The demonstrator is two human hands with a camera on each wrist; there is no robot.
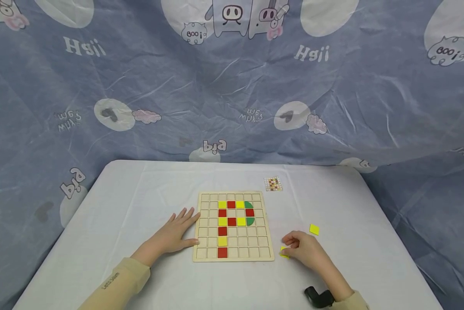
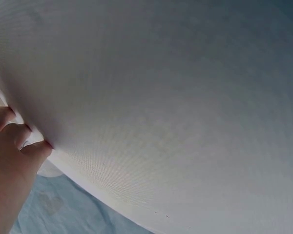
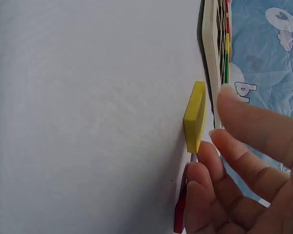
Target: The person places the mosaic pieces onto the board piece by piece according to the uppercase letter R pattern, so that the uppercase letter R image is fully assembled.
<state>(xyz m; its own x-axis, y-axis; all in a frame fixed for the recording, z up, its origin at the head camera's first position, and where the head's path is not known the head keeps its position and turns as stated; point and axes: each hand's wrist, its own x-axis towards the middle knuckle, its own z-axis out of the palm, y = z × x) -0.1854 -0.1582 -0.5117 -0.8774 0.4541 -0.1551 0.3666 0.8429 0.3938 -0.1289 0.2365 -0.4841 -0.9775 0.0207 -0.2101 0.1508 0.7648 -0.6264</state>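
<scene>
A square wooden grid board (image 1: 233,253) holds red and yellow squares and green rounded pieces in a P shape. My left hand (image 1: 175,232) lies spread at its left edge, fingertips and thumb touching the rim; the left wrist view catches several fingers (image 2: 31,141). Right of the board, my right hand (image 1: 303,249) hovers with loosely bent fingers over a yellow square tile (image 1: 283,253). In the right wrist view, a gap shows between the thumb and that yellow tile (image 3: 194,118). A red piece (image 3: 179,214) peeks out beneath the other fingers; whether they touch it is unclear.
Another yellow square tile (image 1: 314,229) lies just beyond the right hand. A small pattern card (image 1: 273,184) sits behind the board's right corner. A black object (image 1: 319,297) is beside the right wrist. White cloth (image 1: 158,185) covers the table, with a printed curtain (image 1: 232,86) behind.
</scene>
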